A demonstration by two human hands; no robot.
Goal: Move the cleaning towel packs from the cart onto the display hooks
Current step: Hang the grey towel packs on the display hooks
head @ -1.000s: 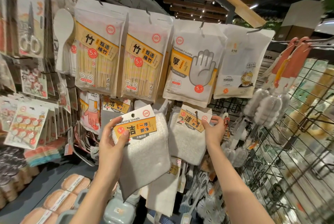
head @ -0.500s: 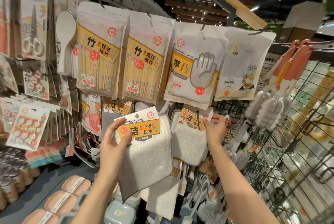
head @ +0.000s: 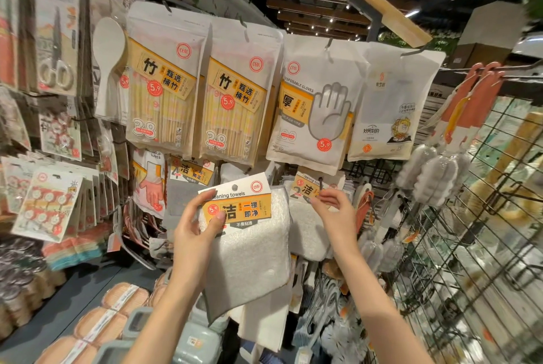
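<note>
the display wall [head: 382, 169] is crowded, so the free hook is hard to pick out. hung towel packs [head: 308, 216] sit just right of the pack in hand. the left hand [head: 194, 228] pinches the cleaning towel pack [head: 249, 246] by its card header, off the hook. the right hand [head: 338, 211] hovers loosely curled, holding nothing. best to steady the header with it and line the punched hole [head: 234, 187] up with the hook tip.

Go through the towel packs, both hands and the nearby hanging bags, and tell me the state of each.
Held cleaning towel pack: off the hook, tilted, gripped at its card.
Hung cleaning towel packs: on a hook, behind the right hand.
Left hand: grips the held pack.
Right hand: fingers curled at the hung pack's card; grip unclear.
Disposable gloves bag: hanging.
Chopstick bags: hanging.
</note>
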